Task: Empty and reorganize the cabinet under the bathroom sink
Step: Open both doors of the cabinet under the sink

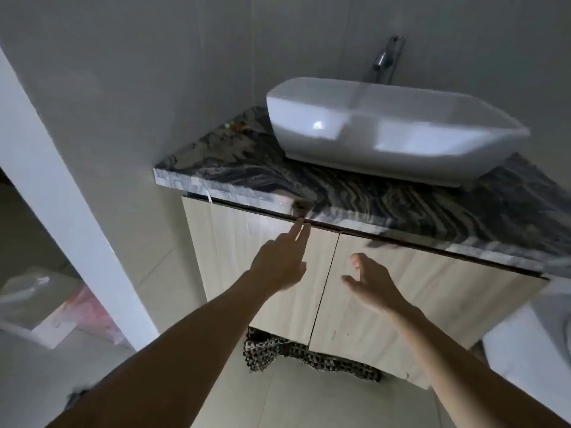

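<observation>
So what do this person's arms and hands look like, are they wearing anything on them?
Nothing is worn that shows. The left hand and right hand are bare, without gloves, and no rings, watch or bracelet show. Both forearms are bare too, with no sleeve in view.

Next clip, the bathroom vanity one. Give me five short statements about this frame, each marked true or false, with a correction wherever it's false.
1. Both cabinet doors are shut. True.
2. The left hand holds a bottle. False: it holds nothing, its fingers stretched toward the top edge of the left door.
3. A white basin sits on the dark veined countertop. True.
4. The right hand rests inside the basin. False: it is in front of the right door, open and empty.
5. A checkered mat lies on the floor at the foot of the cabinet. True.
</observation>
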